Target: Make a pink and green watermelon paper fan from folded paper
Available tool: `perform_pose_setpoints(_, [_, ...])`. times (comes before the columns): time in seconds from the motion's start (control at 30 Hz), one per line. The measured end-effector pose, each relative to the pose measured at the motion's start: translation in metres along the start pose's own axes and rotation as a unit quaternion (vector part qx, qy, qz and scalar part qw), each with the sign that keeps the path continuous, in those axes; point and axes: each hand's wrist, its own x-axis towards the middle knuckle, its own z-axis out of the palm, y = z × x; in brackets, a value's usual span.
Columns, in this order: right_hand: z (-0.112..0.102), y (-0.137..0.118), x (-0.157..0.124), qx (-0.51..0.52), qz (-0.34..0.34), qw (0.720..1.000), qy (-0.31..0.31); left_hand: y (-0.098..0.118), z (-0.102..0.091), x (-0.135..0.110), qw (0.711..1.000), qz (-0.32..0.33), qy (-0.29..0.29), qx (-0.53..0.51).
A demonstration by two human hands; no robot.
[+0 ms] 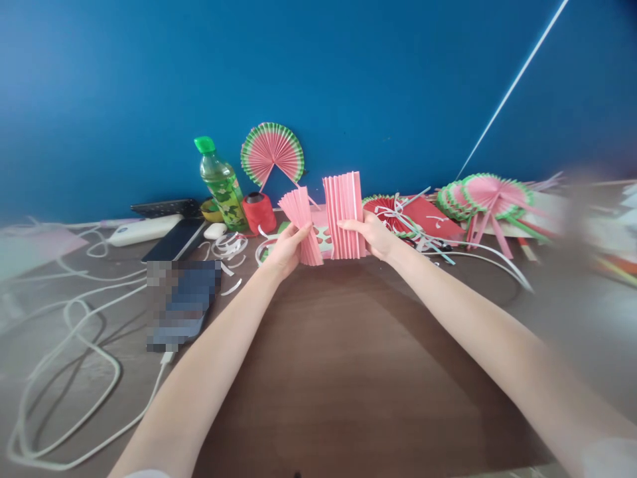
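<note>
In my left hand (289, 251) is a piece of pink pleated paper (302, 211), pinched near its middle and slightly fanned at the top. My right hand (372, 236) grips a second, wider pink pleated paper (342, 199), held upright with the thumb across its front. The two pleated pieces are side by side with a narrow gap between them, above the far part of the brown table (338, 372). Behind them a finished pink and green paper fan (273, 154) leans on the blue wall. My fingers behind the papers are hidden.
A green-capped bottle (221, 186) and a red cylinder (259, 214) stand at the back left. A phone (186, 305) with a white cable (117, 372) lies on the left. Paper strips (398, 212), red paper (432, 219) and more fans (497, 196) are at the back right.
</note>
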Motion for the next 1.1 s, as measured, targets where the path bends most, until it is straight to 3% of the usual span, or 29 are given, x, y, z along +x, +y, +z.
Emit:
perform_pose_setpoints(0.1, [-0.001, -0.001, 0.000, -0.008, 0.003, 1.000, 0.010, 0.002, -0.002, 0.000, 1.000, -0.004, -0.014, 0.005])
perform_pose_setpoints(0.47, [0.007, -0.008, -0.007, 0.030, 0.084, 0.994, -0.063, 0.001, 0.001, 0.002, 0.999, -0.001, -0.033, -0.011])
perform_pose_setpoints(0.83, [0.015, -0.005, -0.008, -0.025, -0.041, 0.997, -0.059, -0.004, 0.014, -0.005, 0.999, 0.020, -0.040, 0.010])
perform_pose_setpoints(0.97, [0.018, -0.005, -0.009, -0.010, -0.038, 0.998, -0.042, -0.003, 0.019, -0.006, 0.999, 0.031, -0.013, -0.002])
perform_pose_setpoints(1.1, [0.020, -0.004, -0.009, 0.009, -0.021, 0.999, -0.037, -0.003, 0.019, -0.005, 0.999, 0.023, -0.023, 0.001])
